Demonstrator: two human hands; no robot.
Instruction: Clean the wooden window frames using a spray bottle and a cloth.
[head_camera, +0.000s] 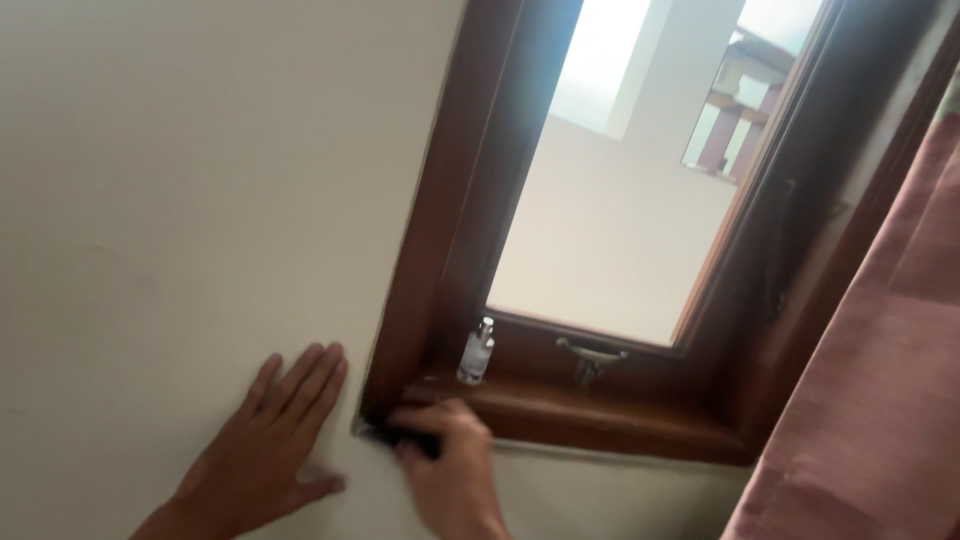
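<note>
My left hand (270, 440) lies flat against the cream wall (180, 200), fingers spread, just left of the window's lower corner. My right hand (450, 460) is closed around a small dark object (395, 433), pressing it at the lower left corner of the brown wooden window frame (420, 250); the object is blurred and mostly hidden by my fingers. A small clear pump bottle (476, 352) stands on the wooden sill (600, 415) just above my right hand.
A metal window handle (590, 355) sits at the bottom of the pane. A reddish-pink curtain (880, 380) hangs at the right. Through the glass, a pale building wall shows outside.
</note>
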